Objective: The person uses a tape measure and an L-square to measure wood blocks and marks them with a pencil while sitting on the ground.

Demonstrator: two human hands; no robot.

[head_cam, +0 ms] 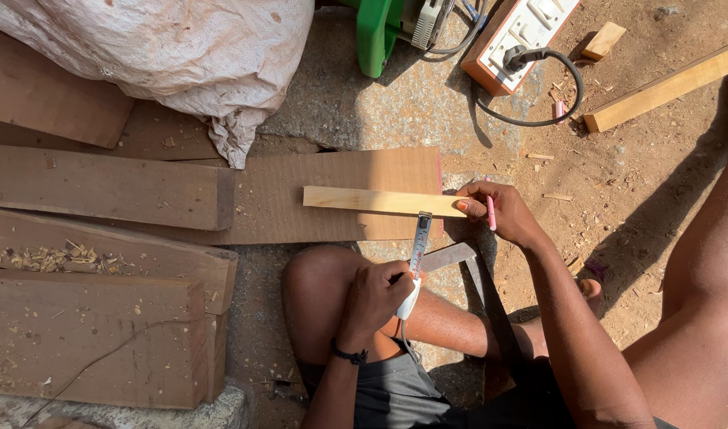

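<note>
A thin pale wood strip (380, 200) lies lengthwise on a broad brown plank (332, 208), its right end at the plank's right edge. The right hand (499, 213) pins that end down, thumb and fingers pressed on the wood, while a pink pencil (491, 213) is clamped between its fingers, tip pointing down and clear of the strip. The left hand (377, 295) is curled shut around the white case of a tape measure (412, 274); its blade runs up to the near edge of the strip and meets it just left of the right hand. Judged from this view, measuring is in hand: the tape is laid against the strip, but no pencil mark can be made out on the wood, and the pencil is not yet at the tape. Marking therefore appears to remain.

A metal try square (469, 266) lies beside the bent knee, just below the strip's right end. To the left, thick timber blocks (102, 318) carry wood shavings. Above, a white woven sack (173, 56) rests on further boards, with a green power tool (384, 32), an orange extension board (523, 36) with a black cable, and a pale batten (666, 87) on the dusty ground.
</note>
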